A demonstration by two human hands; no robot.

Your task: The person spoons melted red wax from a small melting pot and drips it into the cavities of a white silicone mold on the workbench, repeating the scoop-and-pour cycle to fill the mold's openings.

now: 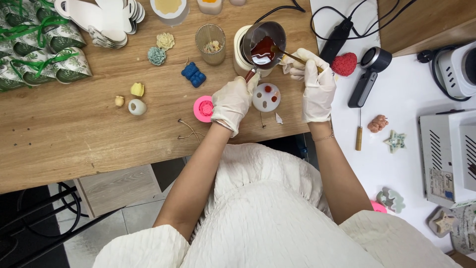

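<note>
Two gloved hands meet over the far edge of the wooden desk [89, 134]: the left hand [232, 101] is closed around the handle of a small metal pouring pot [264, 42] with dark red liquid in it, apparently steadying it above a cream-coloured cup [239, 52], while the right hand [317, 84] pinches a thin stick [287, 54] whose tip dips into the red pool, as if stirring. Just below the pot sits a round white mould [266, 97] with reddish spots in its hollows, and a pink mould [203, 108] lies beside the left wrist, both close enough for the pot to reach. A glass jar [210, 43] stands to the left of the pot, near a blue bear-shaped figure [193, 74] and two flower shapes [161, 48]. At the far left corner, leaf-printed packages [37, 54] tied with green ribbon are stacked together, out of the way, with a pile of white card cut-outs [104, 20] next to them. On the white surface at right rest a red heart-shaped piece [344, 63], a black handheld tool [369, 74], and a grey box [446, 154] bearing a small pale rectangular label low on its side
</note>
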